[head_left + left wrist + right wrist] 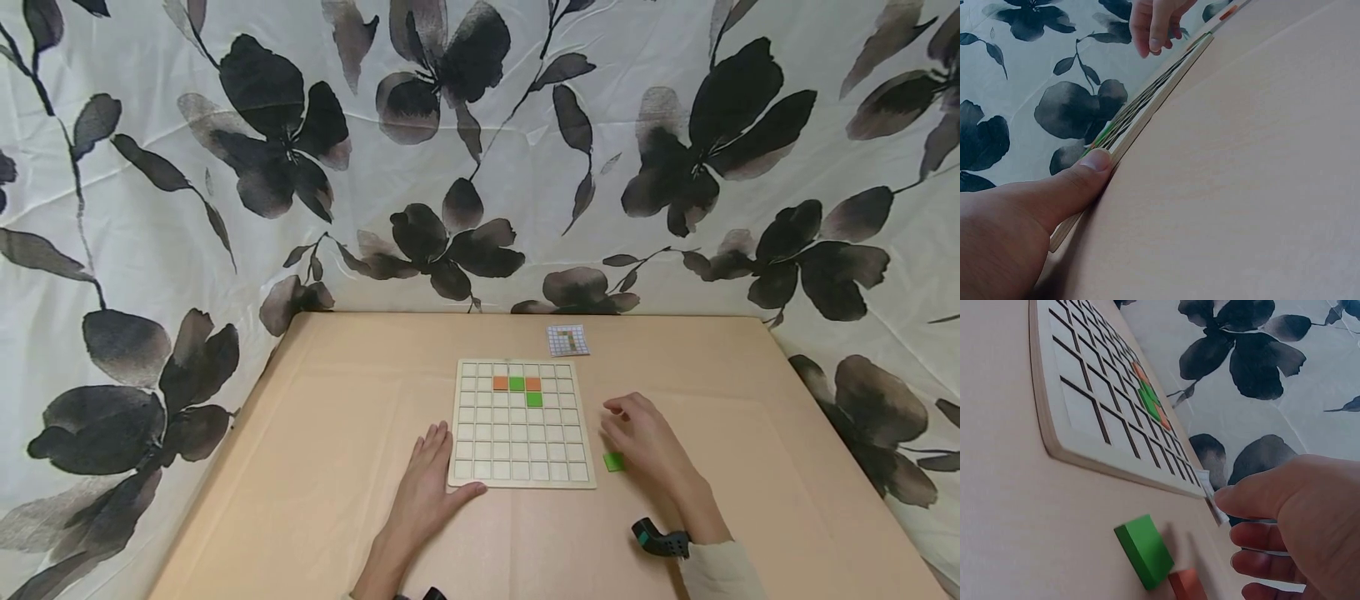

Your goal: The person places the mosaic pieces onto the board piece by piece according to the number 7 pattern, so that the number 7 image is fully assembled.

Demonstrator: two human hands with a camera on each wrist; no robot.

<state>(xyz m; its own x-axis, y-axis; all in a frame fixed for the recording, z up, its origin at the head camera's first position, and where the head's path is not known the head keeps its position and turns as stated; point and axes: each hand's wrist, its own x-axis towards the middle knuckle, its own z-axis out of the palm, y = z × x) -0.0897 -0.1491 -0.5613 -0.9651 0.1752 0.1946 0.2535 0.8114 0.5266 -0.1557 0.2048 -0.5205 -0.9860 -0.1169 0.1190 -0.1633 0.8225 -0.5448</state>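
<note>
A pale square board (513,472) with a raised grid lies on the table, two orange tiles (500,383) and two green tiles (535,400) in its upper cells. My left hand (427,483) rests at its lower left corner, fingers straight along the left side, thumb (1094,162) on the front edge. To the right of the board, my right hand (641,433) hovers with loosely bent fingers and nothing in them. Below it lie a loose green tile (1144,552) and an orange tile (1188,585); the orange one is hidden by the hand in the head view.
A small card (567,340) printed with a coloured grid pattern lies behind the board. The light wooden table (360,367) ends at a floral cloth (480,167) behind and along the sides. A dark band (660,538) is on my right wrist.
</note>
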